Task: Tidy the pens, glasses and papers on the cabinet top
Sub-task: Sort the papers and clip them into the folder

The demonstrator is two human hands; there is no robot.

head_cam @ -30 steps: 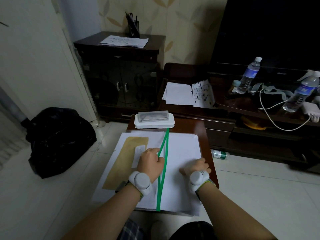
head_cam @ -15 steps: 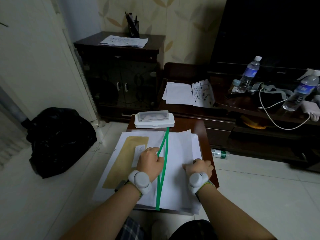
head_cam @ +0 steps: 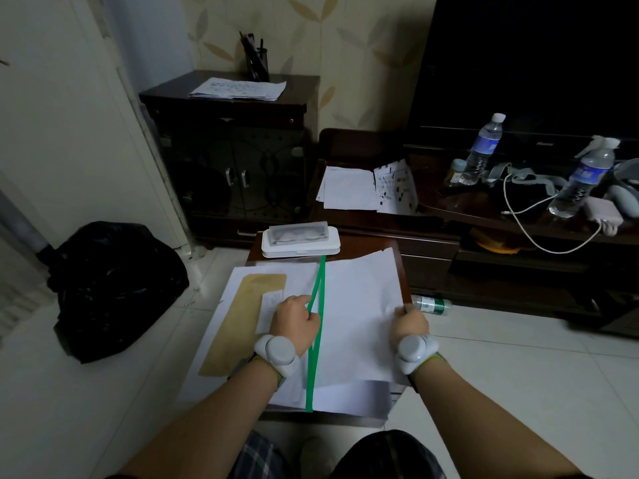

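A: Nearest you, your left hand [head_cam: 294, 321] was clenched round the green elastic band [head_cam: 316, 335], pulling it up off the stack of white paper sheets [head_cam: 359, 305]. Your right hand [head_cam: 409, 323] gripped the right edge of the top sheets, thumb over, and lifted that edge clear of the small dark wooden table [head_cam: 397, 252].

B: How should you have handled that step?

A: I'd judge the band wanted holding open with the left while the right slid the loose sheets under it, edges squared first. Pull too hard and the sheets could have buckled or the band snapped back.

B: And which way did things lie?

A: The stack lay in the middle of the table with its long axis running near to far; the raised sheets had their far corner tilted right. The band ran the same way down the middle. The long brown paper envelope [head_cam: 242, 319] lay on the stack's left, also near to far. Beyond, the flat white glasses case [head_cam: 300, 240] sat crosswise at the far edge. Farther still, the dark cabinet [head_cam: 228, 140] carried more sheets [head_cam: 238, 88] and a black pen holder [head_cam: 257, 63].
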